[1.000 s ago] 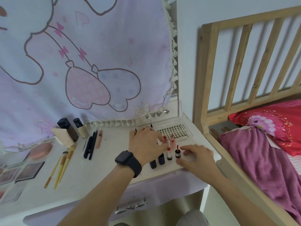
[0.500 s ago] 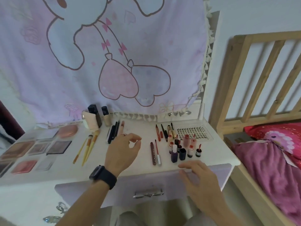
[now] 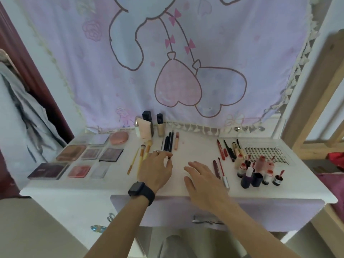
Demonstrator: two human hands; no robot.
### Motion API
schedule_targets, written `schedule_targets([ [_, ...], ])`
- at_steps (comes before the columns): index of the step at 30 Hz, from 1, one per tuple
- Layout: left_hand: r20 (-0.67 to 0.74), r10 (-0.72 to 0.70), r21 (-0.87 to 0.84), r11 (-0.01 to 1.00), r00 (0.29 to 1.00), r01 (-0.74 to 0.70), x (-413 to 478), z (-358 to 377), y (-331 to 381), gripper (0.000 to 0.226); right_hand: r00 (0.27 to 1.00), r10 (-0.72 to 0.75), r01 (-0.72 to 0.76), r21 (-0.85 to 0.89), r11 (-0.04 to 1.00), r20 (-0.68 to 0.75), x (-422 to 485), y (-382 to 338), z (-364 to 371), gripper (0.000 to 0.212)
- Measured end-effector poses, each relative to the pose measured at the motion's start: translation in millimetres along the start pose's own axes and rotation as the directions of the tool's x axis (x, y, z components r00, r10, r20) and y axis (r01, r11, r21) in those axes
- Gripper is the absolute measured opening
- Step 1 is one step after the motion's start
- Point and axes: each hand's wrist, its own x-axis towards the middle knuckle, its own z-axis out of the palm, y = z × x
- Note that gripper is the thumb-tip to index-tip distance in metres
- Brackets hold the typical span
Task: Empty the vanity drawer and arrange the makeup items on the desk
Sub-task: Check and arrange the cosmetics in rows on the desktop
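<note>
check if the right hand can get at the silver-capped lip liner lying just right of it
Probably yes. The right hand is open just left of the silver-capped liner; only a dark red tube lies flat between them, low enough to reach over.
</note>
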Motion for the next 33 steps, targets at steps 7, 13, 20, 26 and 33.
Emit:
schedule_targets([
  [7,0.019,0.058,0.104,0.993,0.998,-0.060,52,7,1,0.031,0.995,0.026,-0.018,-0.090,0.996,0.095,32,12,27,0.060],
  [13,0.037,0.042,0.335,0.941,0.998,-0.052,89,21,4,0.039,0.997,0.013,-0.005,-0.105,0.994,0.076,30,16,33,0.061],
  [20,0.095,-0.001,0.448,0.893,0.995,-0.042,107,45,14,0.038,0.999,0.007,-0.004,-0.081,0.997,0.041,31,19,38,0.063],
  [26,0.032,-0.041,0.294,0.955,0.999,0.030,102,43,20,0.031,0.999,-0.011,0.007,-0.094,0.996,-0.037,31,21,44,0.066],
  [33,-0.048,-0.039,-0.446,0.895,0.998,0.014,34,32,12,0.012,0.981,-0.060,0.065,0.017,0.998,-0.182,23,15,38,0.034],
])
